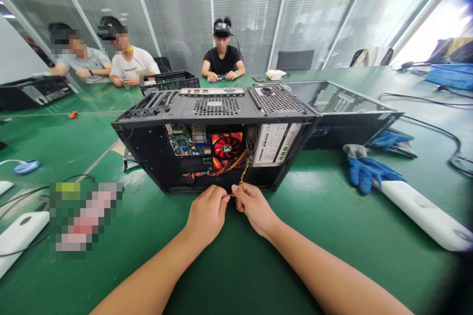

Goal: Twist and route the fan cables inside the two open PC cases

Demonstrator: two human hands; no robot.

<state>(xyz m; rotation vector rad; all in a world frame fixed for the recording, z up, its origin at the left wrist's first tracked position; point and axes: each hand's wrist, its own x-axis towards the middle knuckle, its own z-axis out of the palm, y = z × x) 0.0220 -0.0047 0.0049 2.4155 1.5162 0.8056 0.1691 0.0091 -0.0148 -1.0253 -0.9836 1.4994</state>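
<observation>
- We are pinching the yellow-and-black cable [244, 174] between thumb and fingers of the left hand [207, 211], which is closing tightly enough that its grip is covering the cable's end.
- We are closing the right hand [256, 206] on the same cable just beside the left, with thumb and forefinger pinching and the other fingers curling under (partly out of our sight).
- We are seeing the cable running up, twisted, into the open computer case [177, 113], which is lying on the green counter [148, 256] just beyond our hands; where it is starting is getting lost among the bundled wires [231, 165].
- Inside, we are making out a red fan [226, 150], a labelled power supply [277, 143] and part of a circuit board [179, 140], whose upper portion the case edge is hiding.
- To our right, a blue-and-grey glove [369, 170] is touching a white device [424, 214], whose far end is fading into the dark corner.
- To our left, pixelation is masking a pinkish object [88, 216], and the frame is cutting off a white device's edge.
</observation>
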